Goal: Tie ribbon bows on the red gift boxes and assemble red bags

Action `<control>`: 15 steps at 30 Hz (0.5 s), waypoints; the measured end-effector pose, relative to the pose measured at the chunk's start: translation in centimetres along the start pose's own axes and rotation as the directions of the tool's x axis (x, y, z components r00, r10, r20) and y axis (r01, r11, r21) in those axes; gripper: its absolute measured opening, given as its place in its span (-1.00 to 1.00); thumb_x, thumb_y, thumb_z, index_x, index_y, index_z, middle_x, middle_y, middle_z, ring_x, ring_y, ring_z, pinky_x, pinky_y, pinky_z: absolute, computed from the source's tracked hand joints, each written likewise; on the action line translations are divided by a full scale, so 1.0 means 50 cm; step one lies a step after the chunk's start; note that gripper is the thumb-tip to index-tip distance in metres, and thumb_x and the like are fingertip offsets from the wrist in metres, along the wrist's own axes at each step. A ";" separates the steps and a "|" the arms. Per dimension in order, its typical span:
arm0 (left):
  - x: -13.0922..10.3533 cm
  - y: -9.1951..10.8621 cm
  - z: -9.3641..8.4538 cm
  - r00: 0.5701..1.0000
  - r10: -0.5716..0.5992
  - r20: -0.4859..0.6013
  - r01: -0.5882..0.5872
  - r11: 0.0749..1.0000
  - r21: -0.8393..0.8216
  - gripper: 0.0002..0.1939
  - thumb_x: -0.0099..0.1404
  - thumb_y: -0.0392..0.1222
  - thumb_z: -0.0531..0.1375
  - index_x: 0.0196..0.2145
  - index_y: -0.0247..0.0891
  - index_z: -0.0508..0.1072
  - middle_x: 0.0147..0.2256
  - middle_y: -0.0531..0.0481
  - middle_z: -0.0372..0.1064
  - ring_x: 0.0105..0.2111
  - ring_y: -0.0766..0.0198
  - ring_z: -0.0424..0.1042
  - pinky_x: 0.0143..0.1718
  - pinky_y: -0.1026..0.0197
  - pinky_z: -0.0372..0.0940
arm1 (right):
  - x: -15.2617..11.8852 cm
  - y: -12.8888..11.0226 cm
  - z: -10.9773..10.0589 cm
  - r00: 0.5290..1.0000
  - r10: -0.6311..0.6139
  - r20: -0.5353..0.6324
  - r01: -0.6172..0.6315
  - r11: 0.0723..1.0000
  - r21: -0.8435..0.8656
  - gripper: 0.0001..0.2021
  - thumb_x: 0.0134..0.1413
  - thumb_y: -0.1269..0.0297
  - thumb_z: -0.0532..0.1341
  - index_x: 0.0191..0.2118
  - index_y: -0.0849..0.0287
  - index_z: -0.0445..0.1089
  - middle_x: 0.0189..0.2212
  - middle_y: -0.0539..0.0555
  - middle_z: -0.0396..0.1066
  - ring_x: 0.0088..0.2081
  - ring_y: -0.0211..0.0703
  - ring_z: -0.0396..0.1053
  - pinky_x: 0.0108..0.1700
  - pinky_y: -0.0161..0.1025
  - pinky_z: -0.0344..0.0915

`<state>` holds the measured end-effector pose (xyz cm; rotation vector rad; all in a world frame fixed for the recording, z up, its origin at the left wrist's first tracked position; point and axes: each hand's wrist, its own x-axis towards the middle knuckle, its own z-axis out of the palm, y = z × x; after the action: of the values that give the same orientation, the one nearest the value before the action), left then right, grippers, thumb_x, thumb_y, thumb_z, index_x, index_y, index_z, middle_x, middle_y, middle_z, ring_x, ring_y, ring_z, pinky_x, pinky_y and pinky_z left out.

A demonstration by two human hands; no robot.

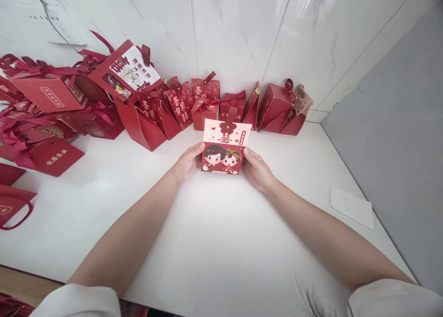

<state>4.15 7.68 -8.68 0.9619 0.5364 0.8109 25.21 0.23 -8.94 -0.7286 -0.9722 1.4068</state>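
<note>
A small red gift box (221, 159) with two cartoon figures on its front and a pink upper panel is held upright over the white table. My left hand (191, 162) grips its left side, the thumb on the front edge. On the right side my right hand (256, 169) holds it in the same way, thumb at the upper corner. A dark red ribbon tab (229, 118) stands at the top of the box. The fingers behind the box are partly hidden.
Red boxes (206, 113) line the tiled wall behind. More ribboned red boxes (55, 162) crowd the left, with a corded red bag (14, 201) nearer. A white card (351, 207) lies at the right edge of the white table (221, 248). A grey surface (391, 123) borders the right.
</note>
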 end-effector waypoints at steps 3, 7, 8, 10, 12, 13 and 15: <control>0.002 -0.002 0.000 1.000 0.007 0.005 -0.007 1.000 0.017 -0.54 0.23 0.10 0.26 -0.02 -0.25 0.52 0.03 -0.18 0.47 0.01 -0.10 0.46 0.04 -0.06 0.34 | 0.001 0.002 0.001 1.000 0.001 -0.019 -0.001 1.000 -0.001 -0.57 0.12 -0.10 0.25 0.01 0.02 0.48 0.12 0.00 0.41 0.22 0.03 0.26 0.31 0.03 0.12; 0.002 -0.002 0.003 1.000 0.020 -0.009 -0.020 1.000 0.023 -0.55 0.23 0.12 0.26 -0.03 -0.21 0.53 0.02 -0.15 0.48 0.04 -0.11 0.44 0.08 -0.08 0.31 | 0.001 0.003 0.001 1.000 -0.008 -0.030 0.008 1.000 -0.005 -0.59 0.13 -0.10 0.24 0.00 0.02 0.49 0.10 0.00 0.43 0.21 0.03 0.27 0.31 0.04 0.14; 0.002 -0.001 0.005 1.000 0.023 -0.009 -0.023 0.999 0.027 -0.55 0.23 0.12 0.26 -0.04 -0.21 0.54 0.02 -0.15 0.49 0.05 -0.12 0.44 0.08 -0.08 0.31 | 0.001 0.003 0.000 0.999 -0.006 -0.035 0.006 1.000 -0.006 -0.59 0.14 -0.10 0.24 -0.01 0.02 0.50 0.10 0.00 0.44 0.21 0.03 0.28 0.30 0.04 0.15; 0.001 0.000 0.008 1.000 0.026 -0.012 -0.026 0.999 0.038 -0.55 0.23 0.13 0.26 -0.05 -0.21 0.54 0.01 -0.15 0.49 0.04 -0.12 0.44 0.08 -0.09 0.31 | 0.001 0.004 -0.002 0.999 0.005 -0.049 -0.006 1.000 -0.016 -0.60 0.13 -0.11 0.24 -0.03 0.02 0.51 0.08 0.00 0.45 0.19 0.03 0.31 0.29 0.04 0.17; 0.001 0.001 0.010 0.999 0.023 -0.026 -0.022 0.999 0.047 -0.54 0.23 0.15 0.25 -0.05 -0.21 0.54 0.00 -0.15 0.50 0.03 -0.12 0.45 0.07 -0.09 0.32 | 0.002 0.006 -0.005 0.998 0.011 -0.062 -0.013 0.999 -0.035 -0.61 0.11 -0.11 0.25 -0.08 0.01 0.53 0.04 -0.01 0.48 0.15 0.02 0.34 0.28 0.03 0.18; 0.001 0.001 0.010 0.999 0.020 -0.037 -0.018 0.999 0.049 -0.53 0.24 0.16 0.24 -0.04 -0.21 0.54 -0.01 -0.14 0.51 0.02 -0.12 0.46 0.07 -0.09 0.32 | 0.002 0.006 -0.006 0.998 0.009 -0.066 -0.012 0.999 -0.042 -0.62 0.11 -0.11 0.25 -0.10 0.01 0.54 0.02 -0.01 0.50 0.14 0.02 0.36 0.27 0.02 0.19; 0.001 0.001 0.010 0.998 0.009 -0.057 -0.006 0.999 0.053 -0.52 0.24 0.18 0.23 -0.05 -0.20 0.55 -0.03 -0.13 0.52 0.01 -0.10 0.47 0.07 -0.08 0.31 | 0.002 0.008 -0.008 0.997 0.001 -0.073 -0.005 0.999 -0.046 -0.63 0.10 -0.11 0.27 -0.12 0.01 0.55 -0.01 -0.01 0.52 0.10 0.01 0.38 0.26 0.02 0.20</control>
<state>4.50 7.46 -8.41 0.9921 0.6063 0.8366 25.38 0.43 -9.47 -0.8111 -0.9496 1.3548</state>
